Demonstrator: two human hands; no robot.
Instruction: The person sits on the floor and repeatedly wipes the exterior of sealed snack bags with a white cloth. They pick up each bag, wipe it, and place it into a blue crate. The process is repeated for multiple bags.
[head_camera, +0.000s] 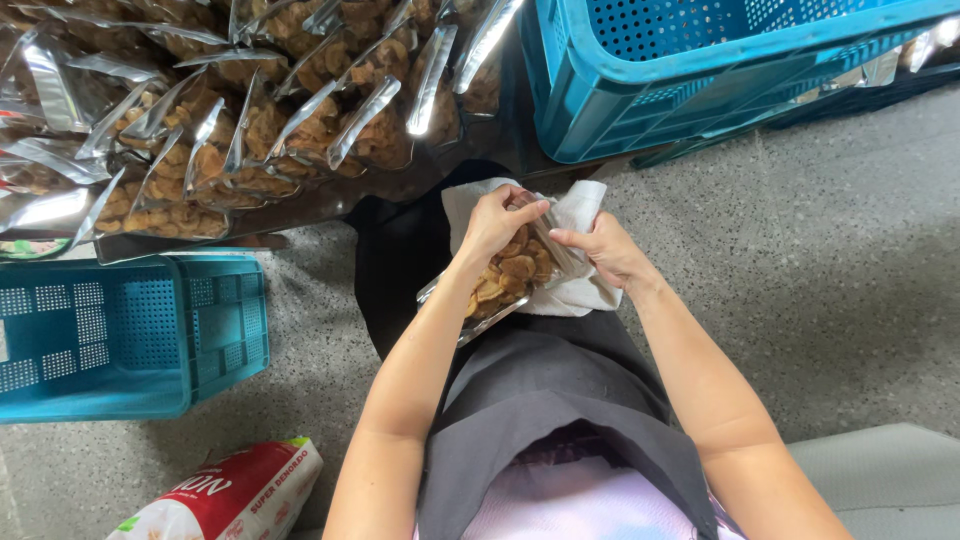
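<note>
Bag: clear bag of brown chips (510, 272) at frame centre, lying on a white cloth (580, 215) over the dark apron (540, 385).
Left hand (492, 222): fingers pinched on the bag's upper end.
Right hand (610, 250): fingers closed on the bag's right edge.
Upper left: rows of filled chip bags (250, 110).
Crates: blue crate (700, 60) upper right, another blue crate (130, 335) at left.
Bottom left: red and white sack (235, 495).

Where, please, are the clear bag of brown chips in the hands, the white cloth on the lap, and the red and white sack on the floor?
bag of chips (512, 272), head view, on the chip-filled middle.
white cloth (583, 210), head view, on its upper right fold.
red and white sack (240, 490), head view, on its red face.
</note>
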